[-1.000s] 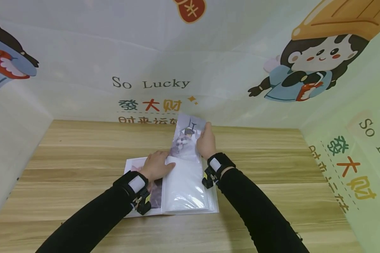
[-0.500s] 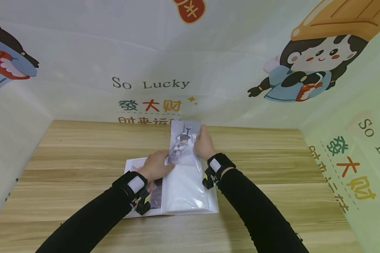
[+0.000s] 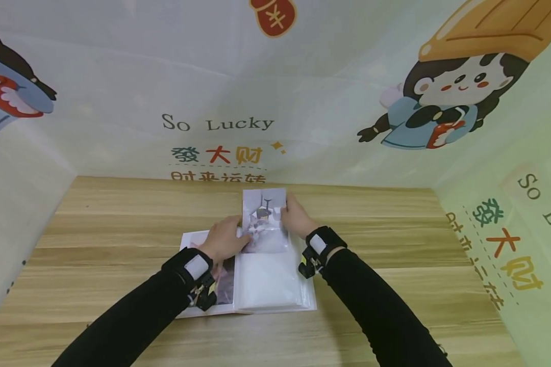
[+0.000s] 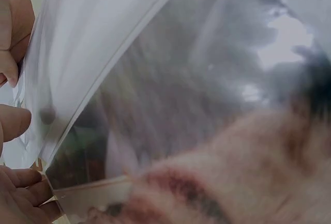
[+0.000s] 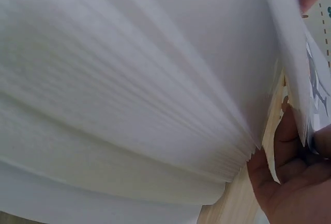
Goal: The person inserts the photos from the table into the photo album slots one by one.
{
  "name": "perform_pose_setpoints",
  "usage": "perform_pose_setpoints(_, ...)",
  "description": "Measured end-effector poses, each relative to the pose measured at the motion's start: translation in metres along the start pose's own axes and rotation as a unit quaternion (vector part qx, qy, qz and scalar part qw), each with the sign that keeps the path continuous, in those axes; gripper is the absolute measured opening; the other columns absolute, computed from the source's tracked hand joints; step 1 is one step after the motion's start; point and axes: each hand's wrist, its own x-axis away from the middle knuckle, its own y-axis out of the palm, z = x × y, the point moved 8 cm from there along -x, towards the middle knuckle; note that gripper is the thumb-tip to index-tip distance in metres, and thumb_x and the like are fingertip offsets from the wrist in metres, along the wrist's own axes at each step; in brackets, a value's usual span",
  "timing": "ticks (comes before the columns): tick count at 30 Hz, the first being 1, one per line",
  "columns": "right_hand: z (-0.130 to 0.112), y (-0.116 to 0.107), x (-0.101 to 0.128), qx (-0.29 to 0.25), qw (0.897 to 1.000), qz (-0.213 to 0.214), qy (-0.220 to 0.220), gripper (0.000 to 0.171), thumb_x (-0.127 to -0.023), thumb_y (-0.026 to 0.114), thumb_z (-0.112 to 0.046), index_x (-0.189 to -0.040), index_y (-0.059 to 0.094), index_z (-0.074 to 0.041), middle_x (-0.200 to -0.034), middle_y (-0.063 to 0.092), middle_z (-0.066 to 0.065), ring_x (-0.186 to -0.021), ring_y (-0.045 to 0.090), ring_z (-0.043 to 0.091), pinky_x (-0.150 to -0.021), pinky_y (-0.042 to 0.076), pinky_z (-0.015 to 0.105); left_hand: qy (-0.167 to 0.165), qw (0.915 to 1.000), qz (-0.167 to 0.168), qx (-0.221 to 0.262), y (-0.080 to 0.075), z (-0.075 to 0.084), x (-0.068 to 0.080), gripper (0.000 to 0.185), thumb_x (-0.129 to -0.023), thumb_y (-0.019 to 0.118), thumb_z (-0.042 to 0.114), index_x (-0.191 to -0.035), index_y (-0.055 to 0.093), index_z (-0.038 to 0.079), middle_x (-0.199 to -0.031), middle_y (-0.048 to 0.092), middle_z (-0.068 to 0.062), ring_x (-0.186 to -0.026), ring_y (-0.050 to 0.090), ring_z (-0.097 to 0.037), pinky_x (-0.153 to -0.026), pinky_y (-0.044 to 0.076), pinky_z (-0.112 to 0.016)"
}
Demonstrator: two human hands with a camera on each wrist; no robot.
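Note:
A white photo album [image 3: 272, 283] lies spread on the wooden table, its right side a glossy clear sleeve page. Partway into the top of that sleeve is a pale photo [image 3: 263, 201] with a cat picture. My right hand [image 3: 297, 216] pinches the photo's right edge between thumb and fingers, which also shows in the right wrist view, beside fanned album pages [image 5: 155, 94]. At the sleeve's upper left corner, my left hand [image 3: 221, 239] pinches the page, its thumb [image 4: 15, 123] on one face and fingers behind. The left forearm partly hides a darker picture [image 3: 224, 285] on the album's left side.
The wooden table [image 3: 385, 239] extends around the album. Behind it stands a pale printed backdrop [image 3: 321, 117] with cartoon figures and lettering, and similar sheets close in both sides.
The photo has slid down toward me, deeper into the sleeve, and straightened from its tilt. My right hand has come down slightly with it; the left stays at the sleeve corner.

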Motion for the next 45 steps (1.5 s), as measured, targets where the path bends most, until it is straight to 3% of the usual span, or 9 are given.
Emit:
perform_pose_setpoints(7,0.002,0.008,0.002,0.014,0.998,-0.057,0.002,0.042,-0.107,0.035,0.008,-0.148,0.036,0.018,-0.152,0.043,0.036,-0.136,0.045,0.038,-0.123,0.033,0.052,0.040,0.9987,0.030,-0.010,-0.015,0.008,-0.012,0.056,-0.104,0.049,0.011,-0.148,0.040,-0.022,-0.146,0.049,-0.042,-0.140,0.045,-0.055,-0.119,0.034,-0.062)
perform_pose_setpoints(11,0.001,0.006,0.000,0.046,0.997,-0.067,0.015,0.047,-0.108,0.037,0.003,-0.153,0.031,0.018,-0.156,0.040,0.037,-0.139,0.046,0.040,-0.121,0.037,0.051,0.051,0.9985,0.010,-0.018,-0.018,0.015,-0.023,0.057,-0.104,0.039,0.007,-0.152,0.032,-0.023,-0.157,0.038,-0.041,-0.150,0.034,-0.052,-0.125,0.028,-0.057)
perform_pose_setpoints(15,-0.010,-0.002,-0.008,0.104,0.993,-0.061,0.002,0.055,-0.109,0.041,-0.002,-0.157,0.024,0.018,-0.162,0.033,0.037,-0.151,0.035,0.044,-0.125,0.031,0.050,0.044,0.9975,-0.017,-0.052,-0.018,0.019,-0.033,0.057,-0.103,0.036,0.005,-0.154,0.032,-0.020,-0.163,0.032,-0.036,-0.154,0.028,-0.049,-0.126,0.023,-0.060)
perform_pose_setpoints(17,-0.019,-0.002,-0.013,0.152,0.986,-0.072,-0.022,0.054,-0.110,0.043,-0.005,-0.157,0.028,0.017,-0.162,0.035,0.035,-0.153,0.035,0.044,-0.126,0.029,0.048,0.042,0.9956,-0.024,-0.080,-0.018,0.019,-0.038,0.057,-0.102,0.036,0.005,-0.155,0.034,-0.018,-0.164,0.033,-0.034,-0.154,0.029,-0.048,-0.125,0.024,-0.062)
perform_pose_setpoints(22,-0.037,0.009,-0.020,0.248,0.956,-0.131,-0.083,0.048,-0.110,0.044,-0.008,-0.152,0.042,0.016,-0.156,0.048,0.031,-0.148,0.044,0.041,-0.124,0.034,0.044,0.037,0.9916,-0.043,-0.116,-0.018,0.016,-0.045,0.057,-0.101,0.036,0.006,-0.153,0.039,-0.016,-0.161,0.040,-0.032,-0.153,0.034,-0.046,-0.124,0.025,-0.064)
perform_pose_setpoints(27,-0.036,0.014,-0.017,0.272,0.945,-0.166,-0.074,0.045,-0.110,0.043,-0.008,-0.148,0.051,0.013,-0.152,0.054,0.027,-0.144,0.050,0.037,-0.120,0.039,0.043,0.052,0.9901,-0.052,-0.119,-0.019,0.022,-0.040,0.055,-0.100,0.036,0.006,-0.149,0.048,-0.016,-0.153,0.051,-0.031,-0.148,0.043,-0.045,-0.122,0.029,-0.064)
perform_pose_setpoints(35,-0.032,0.011,0.002,0.260,0.942,-0.211,-0.030,0.040,-0.105,0.042,-0.003,-0.137,0.064,0.006,-0.142,0.064,0.021,-0.129,0.059,0.030,-0.109,0.048,0.039,0.092,0.9861,-0.075,-0.116,-0.007,0.028,-0.030,0.042,-0.100,0.044,0.005,-0.133,0.065,-0.012,-0.135,0.066,-0.028,-0.134,0.058,-0.045,-0.119,0.033,-0.064)
perform_pose_setpoints(39,-0.030,0.013,0.011,0.271,0.933,-0.231,-0.044,0.038,-0.104,0.042,-0.002,-0.130,0.068,0.005,-0.135,0.067,0.019,-0.118,0.062,0.026,-0.104,0.050,0.036,0.104,0.9864,-0.075,-0.103,-0.004,0.029,-0.024,0.039,-0.099,0.047,0.006,-0.127,0.069,-0.011,-0.130,0.070,-0.027,-0.128,0.062,-0.044,-0.117,0.037,-0.063)
perform_pose_setpoints(45,-0.025,0.014,0.021,0.276,0.927,-0.250,-0.051,0.037,-0.104,0.042,-0.002,-0.130,0.068,0.005,-0.133,0.067,0.018,-0.116,0.062,0.025,-0.103,0.051,0.037,0.123,0.9848,-0.074,-0.097,-0.002,0.033,-0.014,0.038,-0.096,0.048,0.005,-0.123,0.071,-0.009,-0.123,0.072,-0.024,-0.119,0.067,-0.042,-0.110,0.046,-0.058)
